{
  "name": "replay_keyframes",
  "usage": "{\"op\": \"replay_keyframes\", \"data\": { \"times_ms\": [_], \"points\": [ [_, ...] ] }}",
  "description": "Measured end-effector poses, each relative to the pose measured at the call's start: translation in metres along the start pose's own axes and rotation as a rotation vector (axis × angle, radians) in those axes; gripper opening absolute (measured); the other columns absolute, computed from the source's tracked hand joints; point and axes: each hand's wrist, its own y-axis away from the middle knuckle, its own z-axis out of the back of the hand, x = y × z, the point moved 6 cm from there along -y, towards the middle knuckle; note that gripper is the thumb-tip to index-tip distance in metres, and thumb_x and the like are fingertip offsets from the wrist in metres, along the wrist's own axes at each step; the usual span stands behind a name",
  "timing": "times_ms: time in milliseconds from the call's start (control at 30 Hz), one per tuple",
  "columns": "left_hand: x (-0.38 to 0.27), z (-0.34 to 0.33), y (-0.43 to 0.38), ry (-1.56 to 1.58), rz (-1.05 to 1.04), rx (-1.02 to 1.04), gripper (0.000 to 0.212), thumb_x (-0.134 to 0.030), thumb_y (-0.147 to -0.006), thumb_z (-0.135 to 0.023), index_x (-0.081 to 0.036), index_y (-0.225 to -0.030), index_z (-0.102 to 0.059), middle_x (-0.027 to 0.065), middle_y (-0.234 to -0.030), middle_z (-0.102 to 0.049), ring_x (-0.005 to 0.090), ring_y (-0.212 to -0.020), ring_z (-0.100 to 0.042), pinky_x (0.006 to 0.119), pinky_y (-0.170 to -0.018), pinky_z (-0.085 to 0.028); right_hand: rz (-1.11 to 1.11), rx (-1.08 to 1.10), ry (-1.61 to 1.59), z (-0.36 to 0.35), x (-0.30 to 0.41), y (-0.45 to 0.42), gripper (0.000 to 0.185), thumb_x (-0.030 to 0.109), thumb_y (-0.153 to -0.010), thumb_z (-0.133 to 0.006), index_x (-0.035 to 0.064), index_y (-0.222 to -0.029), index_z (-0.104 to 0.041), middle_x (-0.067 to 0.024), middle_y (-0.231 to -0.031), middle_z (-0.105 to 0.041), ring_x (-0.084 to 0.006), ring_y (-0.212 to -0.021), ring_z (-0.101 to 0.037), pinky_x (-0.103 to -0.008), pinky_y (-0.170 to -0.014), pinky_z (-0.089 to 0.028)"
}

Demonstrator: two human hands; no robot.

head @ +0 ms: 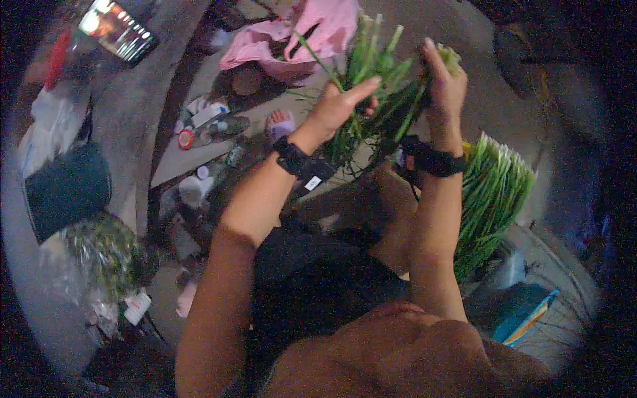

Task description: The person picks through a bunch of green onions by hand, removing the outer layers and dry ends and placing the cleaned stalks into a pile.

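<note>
My left hand (343, 104) is closed around a loose bunch of long green leafy stalks (366, 59) with pale cut ends, perhaps chives or scallions. Just to its right, my right hand (445, 89) is raised with its fingers around another small bunch, whose pale ends (449, 59) show beside the thumb. Dark leaves hang between the two hands. Black straps with small devices circle both wrists. Beside my right forearm lies a large pile of green stalks (490, 199), its pale ends lined up towards the upper right.
A pink plastic bag (318, 40) lies beyond my left hand. Small bottles and containers (214, 124) stand to the left. Farther left are a lit phone (117, 30), a dark green box-like object (69, 189) and a clear bag of greenery (102, 253). A blue-edged object (527, 318) lies lower right.
</note>
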Motion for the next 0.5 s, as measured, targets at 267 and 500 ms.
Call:
{"op": "replay_keyframes", "data": {
  "times_ms": [267,500],
  "points": [
    [-0.001,0.002,-0.003,-0.052,-0.016,0.041,0.027,-0.028,-0.09,-0.059,-0.004,-0.078,-0.062,0.0022,-0.067,-0.061,0.0103,-0.055,-0.055,0.025,-0.052,-0.044,0.005,-0.107,-0.131,0.011,0.0,-0.005,0.02,0.019,-0.086,-0.065,0.003,-0.098,-0.066,0.0026,-0.076,-0.057,-0.0061,-0.06,-0.047,-0.0211,-0.052,-0.035],
    [-0.003,0.007,-0.002,0.02,-0.067,0.016,0.028,-0.029,-0.089,-0.059,-0.004,-0.077,-0.062,0.003,-0.065,-0.061,0.0113,-0.054,-0.055,0.026,-0.053,-0.044,-0.089,0.073,-0.033,-0.004,-0.001,-0.001,0.026,0.023,-0.089,-0.062,0.0007,-0.101,-0.064,0.0034,-0.07,-0.053,-0.0066,-0.058,-0.046,-0.0217,-0.052,-0.034]
  ]
}}
